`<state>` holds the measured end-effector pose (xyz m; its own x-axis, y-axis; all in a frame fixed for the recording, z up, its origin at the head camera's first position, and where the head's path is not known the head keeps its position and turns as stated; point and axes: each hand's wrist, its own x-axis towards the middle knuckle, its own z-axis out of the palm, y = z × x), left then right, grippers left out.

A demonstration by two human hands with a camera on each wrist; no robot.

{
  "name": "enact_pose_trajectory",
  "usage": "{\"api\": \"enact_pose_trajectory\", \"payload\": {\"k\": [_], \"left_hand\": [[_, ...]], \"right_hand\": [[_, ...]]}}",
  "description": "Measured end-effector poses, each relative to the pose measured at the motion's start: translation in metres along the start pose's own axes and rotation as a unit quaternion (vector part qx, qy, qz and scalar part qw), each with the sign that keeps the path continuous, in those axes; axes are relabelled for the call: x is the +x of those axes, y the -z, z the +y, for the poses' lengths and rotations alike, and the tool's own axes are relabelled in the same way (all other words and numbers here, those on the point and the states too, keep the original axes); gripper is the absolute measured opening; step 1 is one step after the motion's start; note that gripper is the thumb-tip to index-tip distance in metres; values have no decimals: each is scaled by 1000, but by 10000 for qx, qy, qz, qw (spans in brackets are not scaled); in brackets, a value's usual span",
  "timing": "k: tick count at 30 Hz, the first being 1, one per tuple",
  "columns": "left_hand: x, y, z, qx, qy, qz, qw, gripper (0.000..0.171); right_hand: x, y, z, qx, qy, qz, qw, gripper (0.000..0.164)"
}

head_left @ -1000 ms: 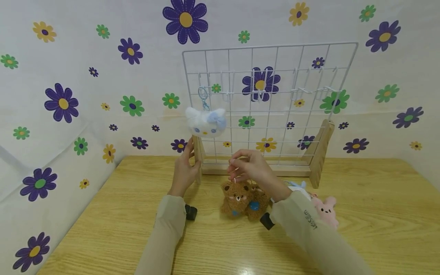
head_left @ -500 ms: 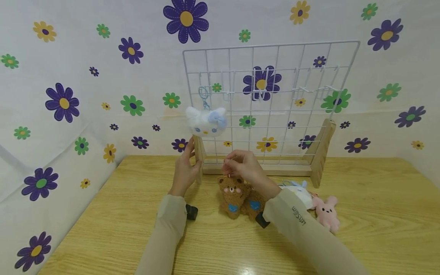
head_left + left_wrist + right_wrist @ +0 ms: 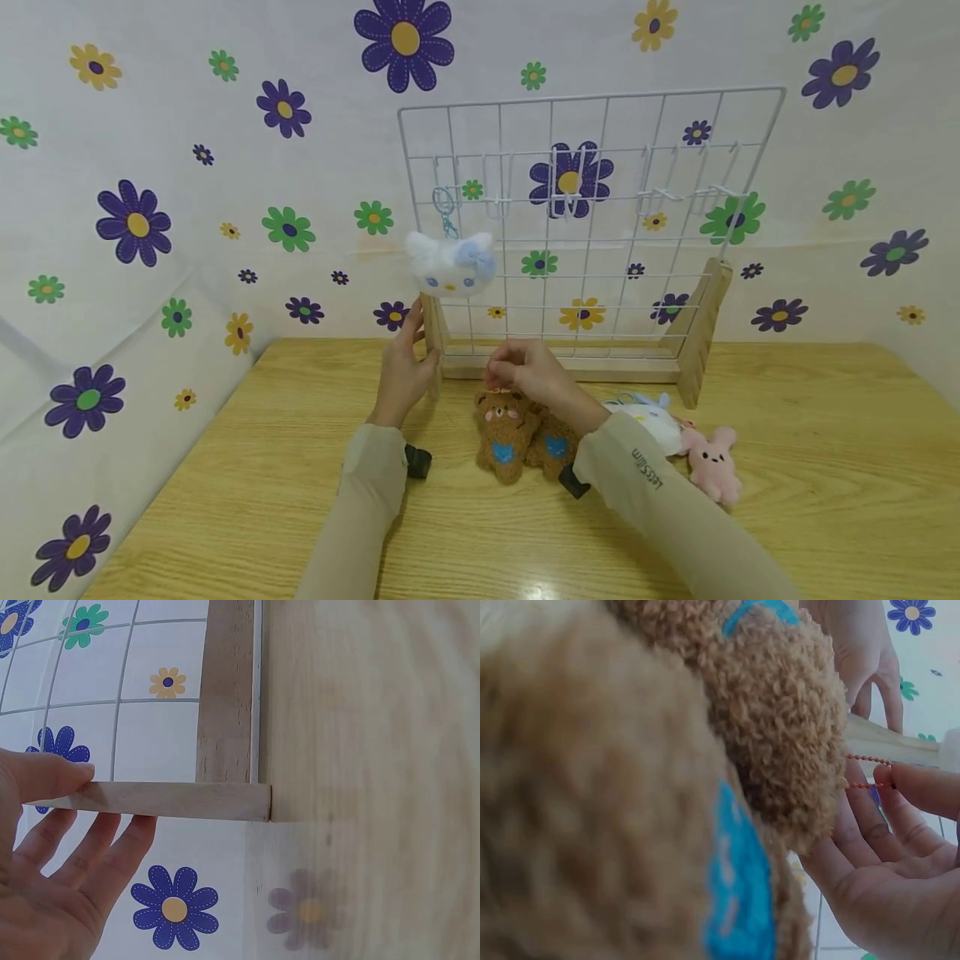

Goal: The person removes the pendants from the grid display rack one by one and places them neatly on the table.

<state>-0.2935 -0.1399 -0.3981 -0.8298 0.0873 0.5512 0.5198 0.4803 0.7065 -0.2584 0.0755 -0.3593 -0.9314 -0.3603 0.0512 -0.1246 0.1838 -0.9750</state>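
My left hand (image 3: 403, 367) grips the left wooden leg (image 3: 180, 801) of a white wire grid rack, thumb on one side and fingers on the other. My right hand (image 3: 536, 375) pinches the orange-red bead chain (image 3: 870, 759) of a brown teddy bear keychain (image 3: 504, 442). The bear has a blue patch on its belly and stands close over the table in front of the rack. Beside it a second brown bear (image 3: 553, 442) is partly hidden by my right forearm. A white cat-head plush keychain (image 3: 450, 267) with a blue bow hangs from the leftmost hook.
Several white hooks (image 3: 566, 204) line the grid above its wooden base bar (image 3: 562, 369). Right of my forearm lie a white plush (image 3: 651, 427) with light blue parts and a pink plush rabbit (image 3: 714, 467). Behind the wooden table (image 3: 465, 550) hangs a flowered cloth.
My right hand has shifted a little left, drawing the bear left, away from the second bear, then dipped slightly; the bear's face now tips upward. The left hand stays on the leg.
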Motion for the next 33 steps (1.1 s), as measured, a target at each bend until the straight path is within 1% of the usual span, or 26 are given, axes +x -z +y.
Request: {"api": "enact_pose_trajectory", "payload": {"k": [3, 8, 12, 17, 25, 33], "left_hand": [[0, 1, 1, -7, -6, -19, 10000, 81], [0, 2, 2, -126, 77, -28, 9999, 81], [0, 2, 2, -166, 120, -45, 9998, 80], [0, 1, 2, -114, 74, -40, 9999, 80], [1, 0, 2, -11, -30, -6, 10000, 79], [0, 1, 2, -51, -15, 16, 10000, 79]], "right_hand": [[0, 3, -1, -137, 38, -13, 9999, 16], [0, 9, 0, -188, 63, 21, 9998, 15], [0, 12, 0, -386, 24, 60, 9992, 16], [2, 20, -8, -495, 60, 246, 9985, 20], [4, 38, -29, -37, 10, 546, 9985, 23], [4, 47, -48, 170, 179, 588, 9980, 25]]}}
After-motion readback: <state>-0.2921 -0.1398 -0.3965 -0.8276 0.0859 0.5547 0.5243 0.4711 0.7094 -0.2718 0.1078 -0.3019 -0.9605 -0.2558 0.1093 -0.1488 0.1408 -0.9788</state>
